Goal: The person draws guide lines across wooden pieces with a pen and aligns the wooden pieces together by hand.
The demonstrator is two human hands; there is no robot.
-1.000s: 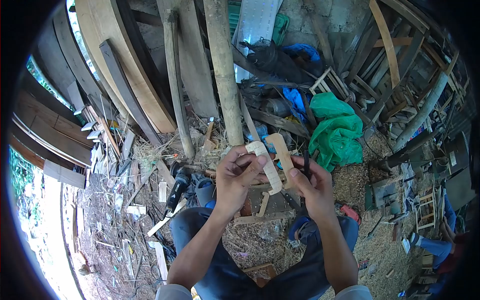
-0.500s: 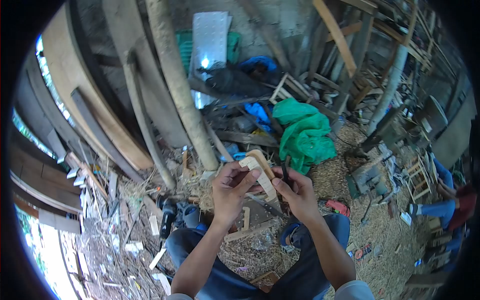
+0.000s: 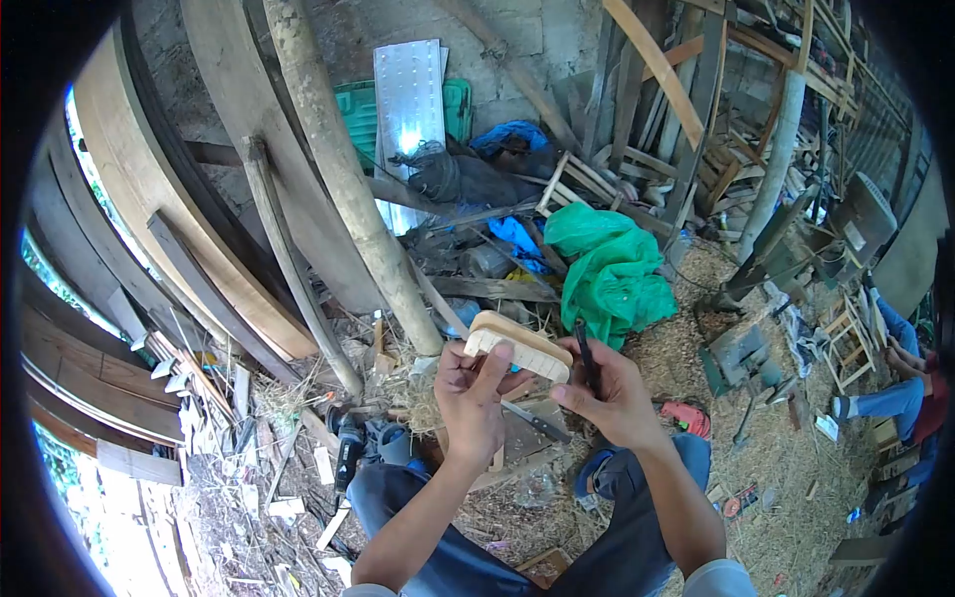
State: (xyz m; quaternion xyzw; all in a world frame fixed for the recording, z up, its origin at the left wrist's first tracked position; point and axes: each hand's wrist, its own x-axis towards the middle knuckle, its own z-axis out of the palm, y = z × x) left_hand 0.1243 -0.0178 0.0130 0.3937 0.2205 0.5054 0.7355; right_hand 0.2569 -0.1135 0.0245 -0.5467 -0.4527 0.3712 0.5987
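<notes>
In my left hand (image 3: 471, 410) is a pale, flat wooden piece (image 3: 519, 348) with rounded ends. Thin lines cross its near face, and my thumb presses on that face. My right hand (image 3: 619, 396) has a slim black pen-like tool (image 3: 587, 356) between its fingers, pointing upward. The right thumb and fingers are at the right end of the wooden piece; whether they also grip it I cannot tell. Below the hands, a knife (image 3: 542, 423) with a dark handle lies on a wooden board, partly hidden by the left hand.
A black power tool (image 3: 348, 445) lies left of my knees, and a red tool (image 3: 686, 418) lies to the right. Green plastic sheeting (image 3: 612, 279) is heaped ahead. Planks (image 3: 169, 199) lean at the left. At far right sits another person (image 3: 900, 388). Wood scraps and shavings litter the ground.
The wooden piece has turned from a steep slant to a flatter one, showing its lined face more toward me. Both hands stay on their things, and the view has shifted slightly.
</notes>
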